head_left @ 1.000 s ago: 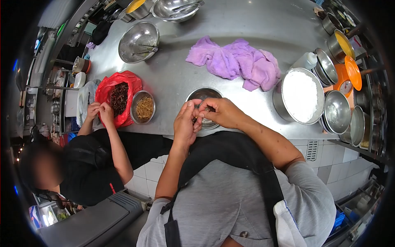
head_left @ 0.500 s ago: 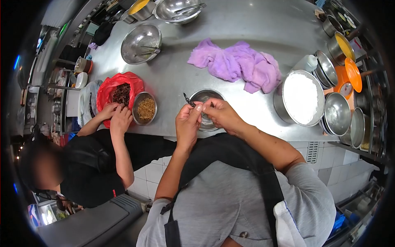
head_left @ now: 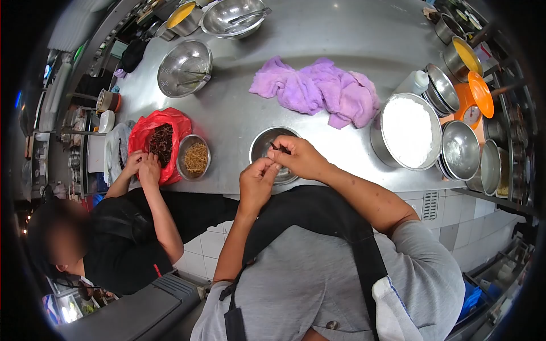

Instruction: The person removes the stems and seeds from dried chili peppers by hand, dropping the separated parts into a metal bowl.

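Over a round, shiny metal bowl (head_left: 255, 144), the right hand (head_left: 304, 159) clamps a thin dark strip (head_left: 279, 148) pointing lengthwise away and leftward, the left hand (head_left: 256, 181) pinching its fingertips together.

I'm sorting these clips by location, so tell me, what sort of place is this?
Most likely a commercial kitchen. It has a large steel worktable, stacked metal bowls and a deep metal pot filled with something white.

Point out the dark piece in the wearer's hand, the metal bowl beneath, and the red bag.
Dark piece (head_left: 281, 149): head view, its exposed middle.
Metal bowl (head_left: 260, 146): head view, inner left wall.
Red bag (head_left: 181, 127): head view, plastic beside its opening.
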Available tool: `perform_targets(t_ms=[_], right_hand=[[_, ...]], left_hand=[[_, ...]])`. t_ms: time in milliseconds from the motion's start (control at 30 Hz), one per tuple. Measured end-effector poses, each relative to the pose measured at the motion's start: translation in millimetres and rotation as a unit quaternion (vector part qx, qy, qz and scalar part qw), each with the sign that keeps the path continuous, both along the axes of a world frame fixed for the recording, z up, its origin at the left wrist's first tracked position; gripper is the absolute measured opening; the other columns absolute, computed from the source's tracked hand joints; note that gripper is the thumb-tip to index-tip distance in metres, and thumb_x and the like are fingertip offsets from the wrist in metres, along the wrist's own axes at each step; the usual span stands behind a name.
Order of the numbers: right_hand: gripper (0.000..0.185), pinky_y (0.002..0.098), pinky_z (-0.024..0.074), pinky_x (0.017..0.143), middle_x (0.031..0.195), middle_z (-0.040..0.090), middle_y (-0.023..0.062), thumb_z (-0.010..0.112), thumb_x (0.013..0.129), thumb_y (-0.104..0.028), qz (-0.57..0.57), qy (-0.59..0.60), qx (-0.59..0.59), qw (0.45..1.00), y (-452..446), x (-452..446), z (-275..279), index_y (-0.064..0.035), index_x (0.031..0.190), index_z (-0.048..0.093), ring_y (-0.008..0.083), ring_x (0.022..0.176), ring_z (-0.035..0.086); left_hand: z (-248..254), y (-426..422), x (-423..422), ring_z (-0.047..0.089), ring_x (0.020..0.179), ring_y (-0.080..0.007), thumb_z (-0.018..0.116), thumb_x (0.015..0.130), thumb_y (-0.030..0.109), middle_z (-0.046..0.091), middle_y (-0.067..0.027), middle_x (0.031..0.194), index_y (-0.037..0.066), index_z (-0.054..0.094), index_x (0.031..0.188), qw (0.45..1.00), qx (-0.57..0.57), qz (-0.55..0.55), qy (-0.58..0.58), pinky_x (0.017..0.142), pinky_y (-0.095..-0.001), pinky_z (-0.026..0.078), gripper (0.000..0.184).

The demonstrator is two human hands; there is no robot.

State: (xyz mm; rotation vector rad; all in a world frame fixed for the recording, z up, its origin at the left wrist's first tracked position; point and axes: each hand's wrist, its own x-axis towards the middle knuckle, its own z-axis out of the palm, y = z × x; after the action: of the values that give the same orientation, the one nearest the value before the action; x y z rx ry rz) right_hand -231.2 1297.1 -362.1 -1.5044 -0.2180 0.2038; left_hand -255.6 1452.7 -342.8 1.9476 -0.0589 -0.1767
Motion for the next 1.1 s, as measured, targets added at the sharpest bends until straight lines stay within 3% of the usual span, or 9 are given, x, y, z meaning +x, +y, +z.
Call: perform_targets(t_ms=[100, 167, 467, 633, 733, 767, 900, 933, 1100], right_hand=[[0.016, 0.0208, 0.0315, 0.048, 0.064, 0.05, -0.0017, 0.06, 0.091, -0.02, 0.035, 0.123, 0.124, 0.984, -5.2, 3.7, 7.3, -0.0064, 0.082, 0.058, 0.0032, 0.055, 0.04], [0.019, 0.0211, 0.0226, 0.039, 0.057, 0.041, -0.0048, 0.061, 0.092, -0.025, 0.146, 0.354, 0.276, 0.882, -18.0, 6.2, 14.5, -0.0091, 0.083, 0.055, 0.0027, 0.044, 0.031], [0.025, 0.0204, 0.0206, 0.035, 0.055, 0.041, -0.0045, 0.06, 0.092, -0.033, 0.101, 0.368, 0.273, 0.883, -3.6, 3.0, -8.4, -0.0098, 0.084, 0.053, 0.0035, 0.039, 0.03], [0.023, 0.0197, 0.0228, 0.035, 0.06, 0.047, -0.0003, 0.055, 0.095, -0.028, -0.032, 0.269, 0.355, 0.895, -35.2, 18.3, 7.1, -0.0083, 0.083, 0.05, 0.0046, 0.04, 0.034], [0.019, 0.0195, 0.024, 0.036, 0.06, 0.048, -0.0009, 0.056, 0.094, -0.025, -0.041, 0.242, 0.358, 0.901, -38.8, 19.1, 14.3, -0.0066, 0.09, 0.054, 0.004, 0.041, 0.034], [0.017, 0.0193, 0.0234, 0.037, 0.062, 0.049, -0.0012, 0.056, 0.094, -0.023, -0.022, 0.232, 0.299, 0.925, -35.6, 15.6, 15.7, -0.0059, 0.093, 0.056, 0.0032, 0.042, 0.033], [0.016, 0.0224, 0.0461, 0.062, 0.08, 0.061, 0.0021, 0.059, 0.092, -0.014, 0.053, -0.008, 0.126, 0.991, 0.7, 1.8, 8.8, -0.0017, 0.101, 0.06, 0.0078, 0.068, 0.056], [0.015, 0.0265, 0.0481, 0.076, 0.085, 0.065, 0.0043, 0.061, 0.09, -0.012, 0.095, 0.105, 0.137, 0.98, 0.6, -5.7, 10.3, -0.0003, 0.1, 0.062, 0.0112, 0.082, 0.06], [0.016, 0.0268, 0.0486, 0.072, 0.085, 0.067, 0.0068, 0.062, 0.088, -0.011, 0.107, 0.042, -0.012, 0.993, -0.1, -9.4, 21.6, -0.0006, 0.1, 0.063, 0.0116, 0.079, 0.062]], left_hand=[[8.7, 0.0, -0.8, 0.056, 0.063, -0.0119, 0.066, 0.084, 0.007, 0.062, -0.0074, 0.07, 0.0, 0.065, 0.086, 0.997, 0.016, -0.039, -0.067, 0.059, -0.0267, 0.045, 0.008], [15.3, 3.9, -0.5, 0.058, 0.064, -0.0141, 0.066, 0.083, 0.006, 0.063, -0.0091, 0.072, -0.001, 0.065, 0.086, 0.99, 0.042, -0.069, -0.118, 0.06, -0.027, 0.046, 0.007], [28.5, -4.1, -1.9, 0.066, 0.075, -0.0201, 0.066, 0.084, 0.007, 0.068, -0.0131, 0.083, 0.002, 0.068, 0.092, 0.961, 0.007, -0.224, -0.163, 0.067, -0.0279, 0.05, 0.011], [-1.2, 14.6, 6.0, 0.057, 0.061, -0.0143, 0.062, 0.09, 0.016, 0.059, -0.0041, 0.069, 0.001, 0.058, 0.118, 0.991, 0.123, -0.043, 0.042, 0.058, -0.0268, 0.047, 0.032], [0.6, 15.7, 12.1, 0.042, 0.049, -0.0088, 0.042, 0.098, 0.041, 0.053, -0.0028, 0.068, 0.002, 0.039, 0.135, 0.98, -0.145, -0.01, 0.136, 0.046, -0.0226, 0.035, 0.054], [8.2, 14.7, 14.1, 0.038, 0.047, -0.0074, 0.033, 0.099, 0.05, 0.054, -0.0039, 0.069, 0.003, 0.035, 0.138, 0.913, -0.328, 0.037, 0.242, 0.043, -0.0213, 0.031, 0.061], [12.7, 2.3, 21.9, 0.033, 0.046, -0.0073, 0.022, 0.096, 0.062, 0.055, -0.0055, 0.074, 0.006, 0.03, 0.137, 0.901, -0.367, 0.059, 0.223, 0.04, -0.021, 0.024, 0.069], [16.2, -1.6, 21.5, 0.035, 0.048, -0.0068, 0.022, 0.095, 0.062, 0.057, -0.0061, 0.079, 0.006, 0.029, 0.138, 0.911, -0.347, 0.051, 0.219, 0.041, -0.0207, 0.024, 0.071], [15.5, -3.2, 21.0, 0.038, 0.054, -0.0052, 0.021, 0.097, 0.06, 0.06, -0.0055, 0.083, 0.009, 0.029, 0.139, 0.943, -0.264, 0.023, 0.203, 0.043, -0.02, 0.024, 0.067]])
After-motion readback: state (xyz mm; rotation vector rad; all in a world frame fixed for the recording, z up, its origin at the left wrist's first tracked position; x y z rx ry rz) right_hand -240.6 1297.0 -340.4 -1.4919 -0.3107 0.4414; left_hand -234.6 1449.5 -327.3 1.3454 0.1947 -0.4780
